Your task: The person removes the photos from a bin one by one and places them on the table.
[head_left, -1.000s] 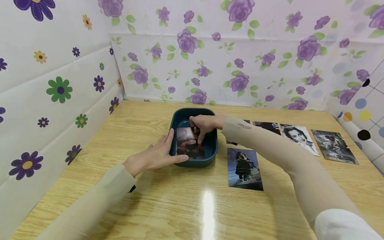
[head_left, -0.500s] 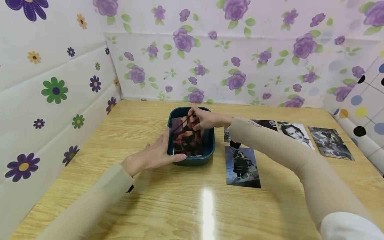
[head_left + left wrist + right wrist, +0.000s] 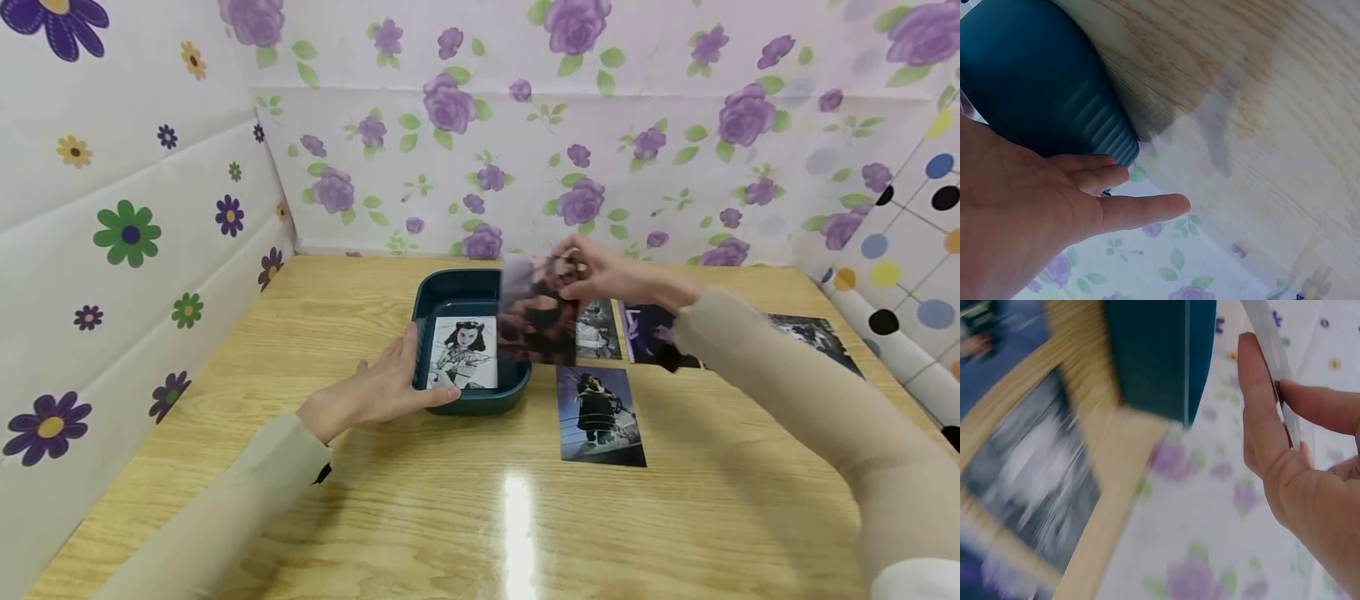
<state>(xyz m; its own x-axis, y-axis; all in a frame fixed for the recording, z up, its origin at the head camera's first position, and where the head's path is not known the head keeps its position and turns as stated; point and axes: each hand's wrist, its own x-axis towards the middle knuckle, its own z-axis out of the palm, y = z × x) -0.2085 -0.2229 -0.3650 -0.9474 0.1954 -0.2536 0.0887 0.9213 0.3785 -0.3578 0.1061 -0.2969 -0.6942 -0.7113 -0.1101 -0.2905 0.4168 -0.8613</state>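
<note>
A dark reddish photo print (image 3: 536, 321) hangs from my right hand (image 3: 600, 268), raised just right of a teal plastic box (image 3: 491, 404). Thumb and fingers pinch the print by its upper right part; the right wrist view shows the print (image 3: 1270, 337) edge-on between them. Inside the box lies a black-and-white portrait photo (image 3: 463, 352) of a dark-haired person. My left hand (image 3: 367, 392) rests against the box's left side, its thumb on the near rim. Straight fingers (image 3: 1141, 211) lie along the ribbed wall in the left wrist view.
A blue-toned photo (image 3: 600, 415) lies right of the box. Behind it runs a row of photos: a grey one (image 3: 597, 329), a purple-dark one (image 3: 651, 332), and a black-and-white one (image 3: 813, 340) at far right. The right sleeve covers part of this row. A flowered sheet (image 3: 405, 167) backs the table.
The right hand has lifted the reddish print out of the box and carried it rightward, exposing the portrait photo underneath. The left hand has stayed at the box.
</note>
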